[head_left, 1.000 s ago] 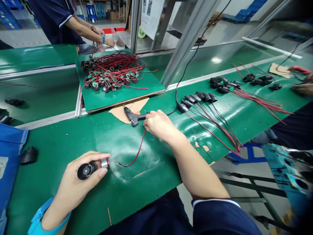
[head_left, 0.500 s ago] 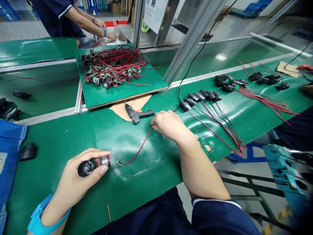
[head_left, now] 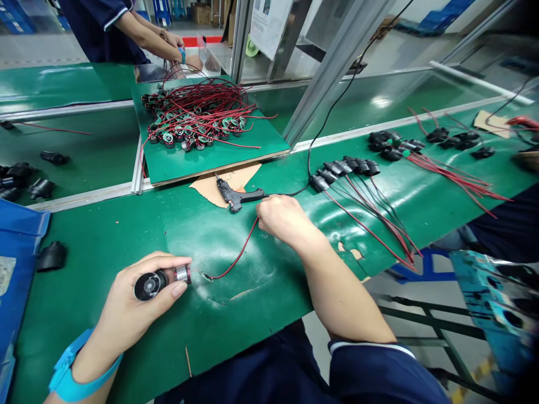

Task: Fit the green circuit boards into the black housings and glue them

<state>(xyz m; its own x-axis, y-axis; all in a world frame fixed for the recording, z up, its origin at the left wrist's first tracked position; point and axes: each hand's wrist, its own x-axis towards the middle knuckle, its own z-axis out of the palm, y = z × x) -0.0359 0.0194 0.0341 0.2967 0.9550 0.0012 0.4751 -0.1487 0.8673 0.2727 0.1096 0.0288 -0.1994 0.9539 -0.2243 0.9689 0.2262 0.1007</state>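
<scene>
Between the thumb and index finger of my left hand is a small silver motor, its end pointing right. A black cylindrical housing sits in the same grip, open end facing up. From a small part beside the motor a red wire curves up to my right hand. The right fingers are closed in a pinch on that wire; their tips are partly hidden. Just beyond the right hand, a black glue gun lies on a piece of cardboard.
A raised green board bears a heap of red-wired motors. Black housings with wires lie at right. A blue bin and a lone black housing are at left. Across the line, a co-worker's arms show.
My right hand has shifted slightly left and down with the wire. The left hand keeps its grip. Black parts on the belt at far left have moved right.
</scene>
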